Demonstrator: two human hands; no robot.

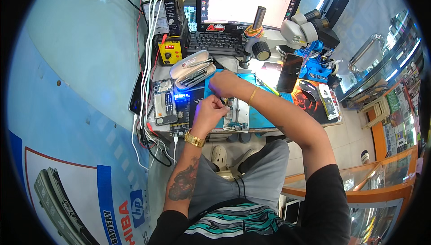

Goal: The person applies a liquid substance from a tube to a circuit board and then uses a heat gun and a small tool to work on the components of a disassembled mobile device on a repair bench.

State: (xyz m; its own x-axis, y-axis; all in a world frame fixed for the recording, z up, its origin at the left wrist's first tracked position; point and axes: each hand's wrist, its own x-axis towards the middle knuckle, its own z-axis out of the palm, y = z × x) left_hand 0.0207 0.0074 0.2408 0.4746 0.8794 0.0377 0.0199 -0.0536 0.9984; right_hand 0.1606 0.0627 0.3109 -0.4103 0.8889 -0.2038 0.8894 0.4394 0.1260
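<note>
An opened phone (240,118) with its inner parts bare lies on a blue work mat (261,118) near the front edge of the bench. My left hand (209,114), with a gold watch at the wrist, is closed at the phone's left edge, thumb and fingertips pinched together. Whatever sits in that pinch is too small to make out. Just beyond it my right hand (224,85) is curled shut over the mat, beside an open case of pen-like tools (194,75). Its fingertips are mostly hidden, and I cannot see what they hold.
Left of my hands lie another opened phone (164,103) and a black circuit board (181,115) with a blue display. A microscope (296,32) stands behind, with a dark phone (289,72) leaning in front. White cables (150,61) hang at the left; a keyboard (214,43) lies below the monitor.
</note>
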